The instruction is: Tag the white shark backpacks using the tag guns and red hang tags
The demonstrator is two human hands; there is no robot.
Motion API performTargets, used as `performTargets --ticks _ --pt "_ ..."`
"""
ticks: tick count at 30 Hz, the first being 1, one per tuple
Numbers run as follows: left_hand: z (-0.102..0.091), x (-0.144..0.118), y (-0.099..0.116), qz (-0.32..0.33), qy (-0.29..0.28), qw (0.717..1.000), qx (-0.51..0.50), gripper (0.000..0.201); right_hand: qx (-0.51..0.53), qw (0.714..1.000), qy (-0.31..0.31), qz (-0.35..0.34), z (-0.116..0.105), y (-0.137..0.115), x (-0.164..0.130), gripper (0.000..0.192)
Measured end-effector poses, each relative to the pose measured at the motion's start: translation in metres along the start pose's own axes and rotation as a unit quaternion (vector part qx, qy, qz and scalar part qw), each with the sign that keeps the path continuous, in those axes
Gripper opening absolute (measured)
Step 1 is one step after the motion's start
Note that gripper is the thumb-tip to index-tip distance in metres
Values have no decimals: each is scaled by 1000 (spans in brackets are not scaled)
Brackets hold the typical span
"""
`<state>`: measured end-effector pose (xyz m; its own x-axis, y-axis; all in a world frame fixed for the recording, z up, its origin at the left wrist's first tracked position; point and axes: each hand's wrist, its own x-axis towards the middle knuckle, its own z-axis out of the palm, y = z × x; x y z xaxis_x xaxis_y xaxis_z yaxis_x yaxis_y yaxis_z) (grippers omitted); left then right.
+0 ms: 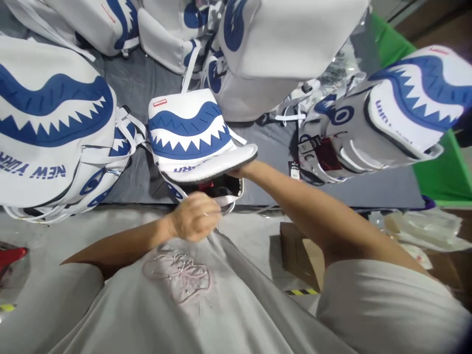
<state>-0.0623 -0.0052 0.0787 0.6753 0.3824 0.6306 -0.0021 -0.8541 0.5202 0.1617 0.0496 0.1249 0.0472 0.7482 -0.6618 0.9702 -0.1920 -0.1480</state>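
Observation:
A small white backpack (188,132) with a blue shark-mouth print lies in front of me at the table's near edge. Its front flap stands out toward me, and a dark opening with a red label shows beneath. My right hand (239,171) reaches under the flap's right corner; its fingers are hidden behind the flap. Just below the opening, my left hand (197,216) is closed in a fist, slightly blurred. Whether something small is inside that fist cannot be made out. A white strap (225,200) hangs beside its knuckles.
A larger matching backpack (47,123) lies at left, with several more along the back. Another backpack (401,118) with hanging tags sits at right. All rest on a grey-covered table (265,142). A cardboard box (298,255) stands on the floor below, near plastic bags (424,228).

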Motion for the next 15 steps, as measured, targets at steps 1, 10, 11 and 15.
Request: performTargets --ticks 1,10,11,15 --pt "15 -4 8 -57 -90 994 -22 21 -10 1000 -26 0 -15 -4 2 36" --pt "94 13 -80 -541 -446 709 -76 44 -64 976 -191 83 -63 2 19 49" --pt "95 9 -83 -541 -457 701 -85 42 -77 974 -202 71 -64 7 18 51" --pt "103 0 -79 -550 -460 693 -74 29 -72 956 -277 62 -66 21 15 56"
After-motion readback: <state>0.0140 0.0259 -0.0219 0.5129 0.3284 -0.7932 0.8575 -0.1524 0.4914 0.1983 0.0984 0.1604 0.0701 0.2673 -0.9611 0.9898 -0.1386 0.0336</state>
